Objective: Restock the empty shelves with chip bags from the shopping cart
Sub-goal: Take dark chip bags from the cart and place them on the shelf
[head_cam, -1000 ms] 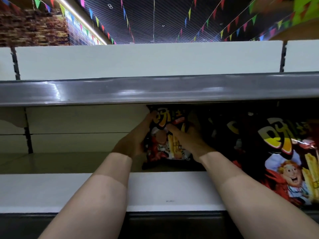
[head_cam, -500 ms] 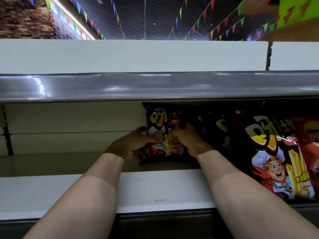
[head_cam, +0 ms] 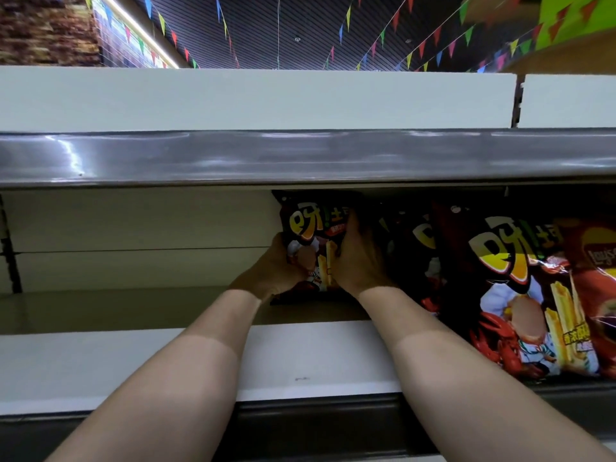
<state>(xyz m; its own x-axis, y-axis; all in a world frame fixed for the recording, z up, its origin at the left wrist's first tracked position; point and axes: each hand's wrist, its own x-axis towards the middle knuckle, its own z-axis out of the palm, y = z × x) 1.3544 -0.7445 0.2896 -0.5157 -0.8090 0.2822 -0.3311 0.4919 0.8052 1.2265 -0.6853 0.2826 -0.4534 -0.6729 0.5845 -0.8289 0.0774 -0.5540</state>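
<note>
Shifted since a moment ago, the left hand now grips the upright chip bag by its left edge and the right hand by its right side, bag directly between them.

Both bare forearms stretch forward and up, drawing slightly together. The left hand grips the left edge of a bag, fingers curled. The right hand holds its right side, back toward the camera.
</note>
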